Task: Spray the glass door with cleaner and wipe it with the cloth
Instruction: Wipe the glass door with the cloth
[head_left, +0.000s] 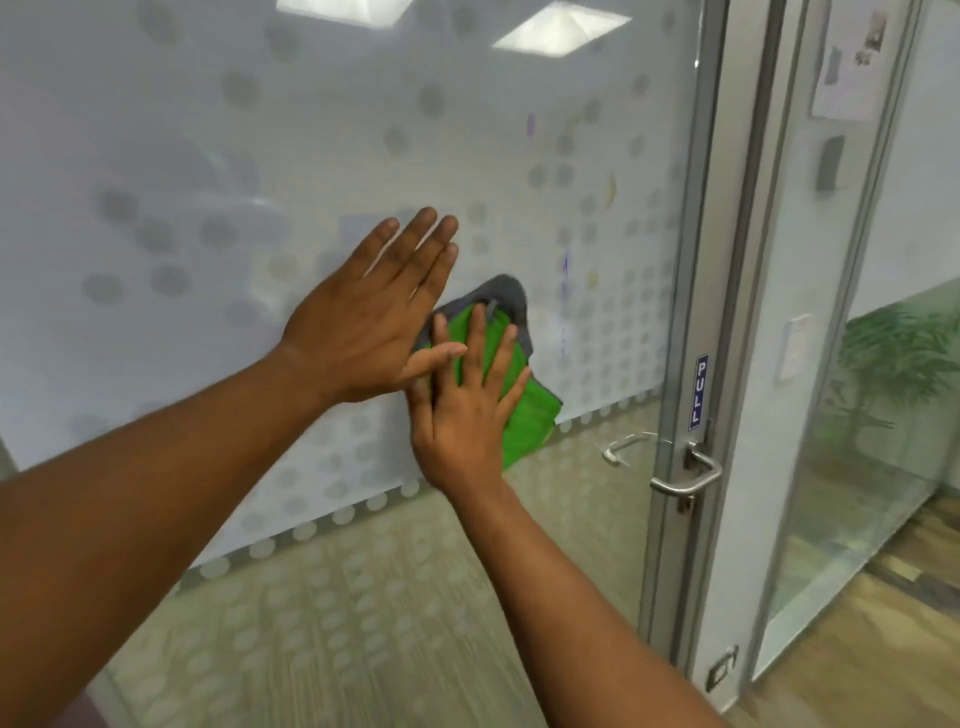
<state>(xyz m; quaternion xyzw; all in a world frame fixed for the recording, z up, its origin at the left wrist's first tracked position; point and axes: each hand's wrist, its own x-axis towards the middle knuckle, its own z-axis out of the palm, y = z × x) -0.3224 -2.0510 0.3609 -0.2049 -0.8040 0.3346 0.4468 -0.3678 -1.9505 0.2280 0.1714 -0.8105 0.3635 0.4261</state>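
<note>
Right hand (467, 410) flat, fingers spread, pressing cloth (524, 415) against glass door (260, 156) for wiping; left hand (363, 322) open, bracing alongside.

Single head-worn wide-angle view, facing forward and slightly down at arm's reach from the frosted, dot-patterned glass door (311, 156). Frame tilted, so the grey metal door frame (696, 312) leans at right; both forearms enter from the lower edge. No second view.
</note>
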